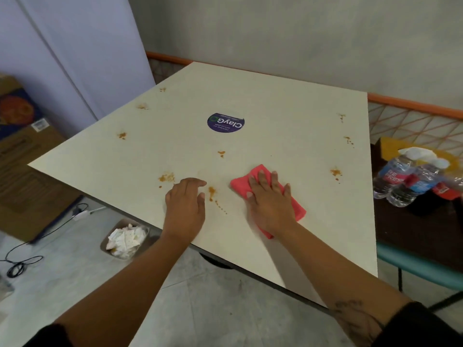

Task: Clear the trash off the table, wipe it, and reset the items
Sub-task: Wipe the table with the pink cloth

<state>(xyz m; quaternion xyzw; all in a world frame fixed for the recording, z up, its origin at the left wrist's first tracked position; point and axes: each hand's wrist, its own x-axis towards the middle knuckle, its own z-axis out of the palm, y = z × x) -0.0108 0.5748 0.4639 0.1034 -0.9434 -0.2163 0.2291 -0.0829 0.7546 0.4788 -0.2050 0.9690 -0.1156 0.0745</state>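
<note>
Cream laminate, matt and faintly speckled, formed the square table [288, 103], which filled most of the view with one corner pointing away from us. Brown corrugated card made up the cardboard box [27, 176] standing on the floor to its left.

We extended both arms over the near edge. Our left forearm [140, 279] ran up from the lower left and our right forearm [323, 256] from the lower right. Our left hand [185, 206] lay palm down on the bare tabletop close to that edge, fingers close together and gently curved, thumb set apart, holding nothing. Our right hand [270, 200] lay flat on the cloth [298, 209], fingers straight and slightly spread, palm pressing it to the surface.

The cloth was a pink, soft-looking folded rectangle in the near-right part of the table, near the left hand but not touching it. Below the table's left edge, a rectangular metal container [106, 242] on the floor held white crumpled paper [126, 239]. Clear plastic bottles [398, 184] with blue and red labels rested on a dark seat [413, 234] to the right.

A round purple sticker [226, 122] sat at the table's centre. Orange-brown stains [166, 177], small and irregular, dotted the tabletop, and one lay between the two hands.
</note>
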